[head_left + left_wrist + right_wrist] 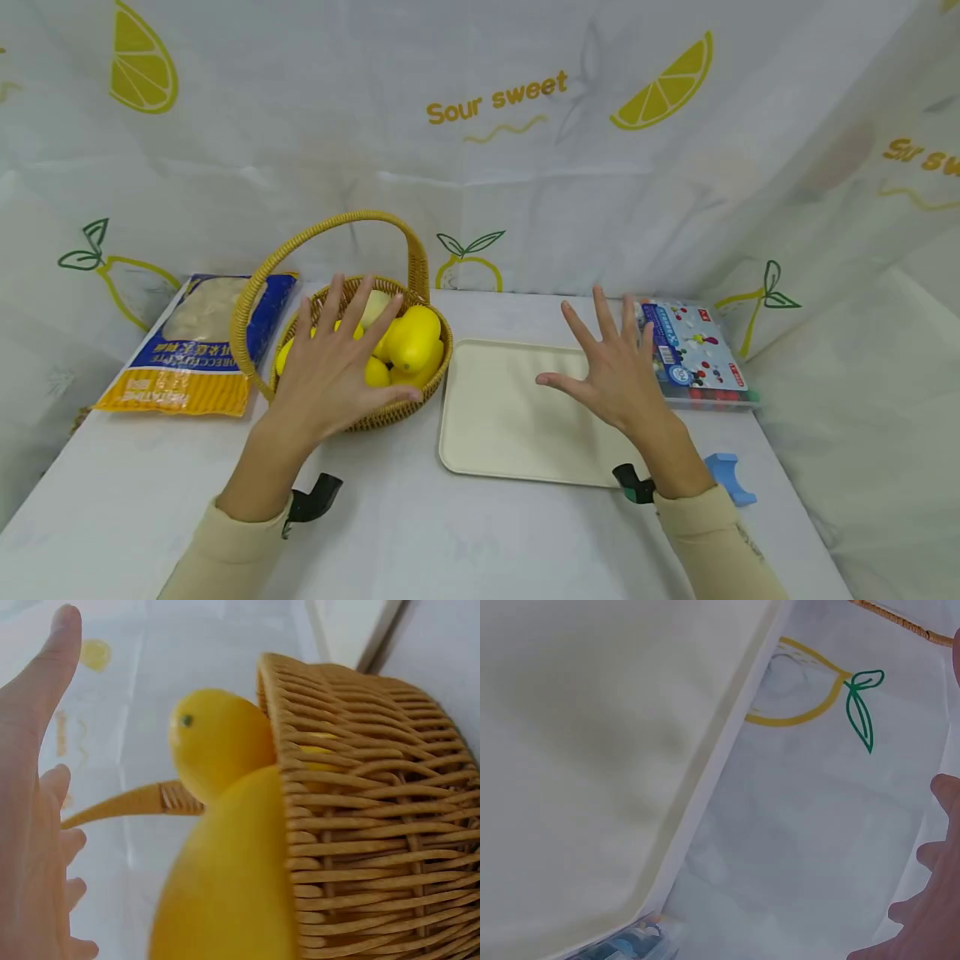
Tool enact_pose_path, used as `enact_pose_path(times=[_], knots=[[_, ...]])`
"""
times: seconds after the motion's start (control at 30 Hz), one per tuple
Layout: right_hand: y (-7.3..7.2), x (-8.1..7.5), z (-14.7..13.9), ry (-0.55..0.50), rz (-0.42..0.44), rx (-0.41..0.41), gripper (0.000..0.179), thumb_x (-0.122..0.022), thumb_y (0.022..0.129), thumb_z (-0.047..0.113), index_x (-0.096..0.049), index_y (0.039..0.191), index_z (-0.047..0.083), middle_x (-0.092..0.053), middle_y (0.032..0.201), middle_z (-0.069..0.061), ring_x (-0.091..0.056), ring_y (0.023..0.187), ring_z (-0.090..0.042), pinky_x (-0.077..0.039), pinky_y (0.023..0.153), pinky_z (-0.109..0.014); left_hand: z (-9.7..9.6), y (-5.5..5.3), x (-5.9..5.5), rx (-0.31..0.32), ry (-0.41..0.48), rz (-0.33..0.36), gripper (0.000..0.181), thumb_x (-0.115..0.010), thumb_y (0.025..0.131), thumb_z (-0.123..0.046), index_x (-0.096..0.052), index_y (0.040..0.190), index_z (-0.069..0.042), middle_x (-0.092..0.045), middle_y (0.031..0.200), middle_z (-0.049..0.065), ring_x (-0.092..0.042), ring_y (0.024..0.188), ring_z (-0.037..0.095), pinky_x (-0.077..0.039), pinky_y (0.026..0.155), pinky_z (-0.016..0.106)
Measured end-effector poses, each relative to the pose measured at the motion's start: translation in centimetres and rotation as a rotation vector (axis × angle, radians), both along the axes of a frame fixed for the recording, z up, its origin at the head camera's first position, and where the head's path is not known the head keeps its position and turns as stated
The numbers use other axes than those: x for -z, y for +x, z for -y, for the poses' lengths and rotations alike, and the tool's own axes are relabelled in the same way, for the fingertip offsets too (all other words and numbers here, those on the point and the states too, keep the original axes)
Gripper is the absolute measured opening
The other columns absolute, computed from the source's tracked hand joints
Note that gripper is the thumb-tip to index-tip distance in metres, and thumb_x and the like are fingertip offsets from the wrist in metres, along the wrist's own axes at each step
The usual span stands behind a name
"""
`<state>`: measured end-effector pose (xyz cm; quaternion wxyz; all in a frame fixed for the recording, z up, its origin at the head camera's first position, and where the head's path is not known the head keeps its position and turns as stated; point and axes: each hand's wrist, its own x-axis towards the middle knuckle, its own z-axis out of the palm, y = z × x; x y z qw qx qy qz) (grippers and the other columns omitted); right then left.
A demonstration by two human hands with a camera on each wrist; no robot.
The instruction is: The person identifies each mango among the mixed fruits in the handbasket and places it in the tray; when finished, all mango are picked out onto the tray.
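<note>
My left hand [330,375], fingers spread, hovers over the front of a wicker basket [380,414] and overlaps it in the head view. Several yellow lemons [414,337] fill the basket, along with one paler round fruit [375,307] partly hidden by my fingers. The left wrist view shows the woven side [375,825] close up, with yellow fruit [225,877] rising above the rim. My right hand [618,375], also spread and holding nothing, is above the right part of a cream tray [517,408]. That tray's raised edge crosses the right wrist view.
A blue and orange pasta bag [195,342] lies left of the basket. Behind my right hand sits a clear plastic case [701,350] with colourful contents. A small blue curved piece [729,479] lies by my right wrist. A lemon-printed white curtain [480,183] hangs behind the table.
</note>
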<state>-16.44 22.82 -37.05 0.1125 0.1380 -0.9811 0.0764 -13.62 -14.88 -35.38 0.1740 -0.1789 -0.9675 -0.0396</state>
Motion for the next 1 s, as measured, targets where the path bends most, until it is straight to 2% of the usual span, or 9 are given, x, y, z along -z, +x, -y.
enact_pose_path(times=[0.13, 0.27, 0.33, 0.53, 0.73, 0.9, 1.0], knots=[[-0.5, -0.6, 0.7, 0.013, -0.007, -0.026, 0.104, -0.064, 0.078, 0.080, -0.026, 0.163, 0.032, -0.006, 0.174, -0.015, -0.002, 0.156, -0.057, -0.013, 0.115, -0.086, 0.2, 1.1, -0.9, 0.026, 0.020, -0.057, 0.111, -0.038, 0.073, -0.100, -0.017, 0.163, -0.039, -0.007, 0.175, 0.006, -0.008, 0.161, 0.041, -0.019, 0.122, 0.075], [-0.7, -0.9, 1.2, -0.005, -0.002, -0.048, 0.104, -0.067, 0.078, 0.078, -0.028, 0.162, 0.031, -0.006, 0.174, -0.014, -0.003, 0.156, -0.056, -0.012, 0.117, -0.084, 0.6, 2.3, -1.4, 0.062, 0.035, -0.167, 0.107, -0.022, 0.077, -0.100, -0.026, 0.162, -0.036, -0.017, 0.172, 0.010, -0.021, 0.157, 0.042, -0.027, 0.119, 0.075], [-0.8, -0.9, 1.5, -0.011, 0.005, -0.056, 0.104, -0.068, 0.078, 0.077, -0.028, 0.162, 0.030, -0.007, 0.174, -0.014, -0.003, 0.157, -0.056, -0.012, 0.116, -0.085, 0.9, 2.9, -1.6, 0.086, 0.063, -0.230, 0.105, -0.020, 0.079, -0.098, -0.032, 0.160, -0.032, -0.025, 0.169, 0.013, -0.028, 0.152, 0.042, -0.031, 0.117, 0.072], [-1.1, -1.0, 2.3, 0.036, 0.016, -0.074, 0.103, -0.065, 0.079, 0.078, -0.023, 0.163, 0.034, -0.009, 0.174, -0.014, -0.007, 0.157, -0.054, -0.015, 0.116, -0.084, 1.9, 4.4, -1.9, 0.137, 0.202, -0.370, 0.097, -0.031, 0.086, -0.091, -0.048, 0.152, -0.022, -0.044, 0.157, 0.019, -0.043, 0.141, 0.041, -0.043, 0.110, 0.064], [-1.4, -1.0, 3.0, 0.050, 0.015, -0.097, 0.102, -0.066, 0.080, 0.075, -0.024, 0.163, 0.033, -0.013, 0.173, -0.014, -0.011, 0.158, -0.051, -0.021, 0.118, -0.080, 2.6, 5.2, -2.3, 0.164, 0.323, -0.534, 0.079, -0.048, 0.094, -0.074, -0.061, 0.140, -0.011, -0.056, 0.143, 0.024, -0.053, 0.125, 0.046, -0.048, 0.100, 0.059], [-1.7, -0.8, 3.8, 0.006, 0.040, -0.134, 0.099, -0.067, 0.082, 0.072, -0.026, 0.163, 0.031, -0.016, 0.173, -0.014, -0.016, 0.157, -0.048, -0.024, 0.119, -0.078, 3.7, 5.4, -2.3, 0.123, 0.406, -0.635, 0.069, -0.054, 0.097, -0.064, -0.065, 0.133, -0.006, -0.060, 0.134, 0.027, -0.055, 0.114, 0.048, -0.046, 0.091, 0.057], [-1.9, -0.8, 4.4, -0.015, 0.058, -0.162, 0.096, -0.067, 0.085, 0.069, -0.026, 0.163, 0.030, -0.018, 0.172, -0.014, -0.019, 0.157, -0.048, -0.025, 0.120, -0.076, 4.5, 5.3, -2.0, 0.092, 0.473, -0.651, 0.068, -0.055, 0.097, -0.061, -0.066, 0.131, -0.003, -0.060, 0.133, 0.029, -0.054, 0.109, 0.047, -0.044, 0.086, 0.050]])
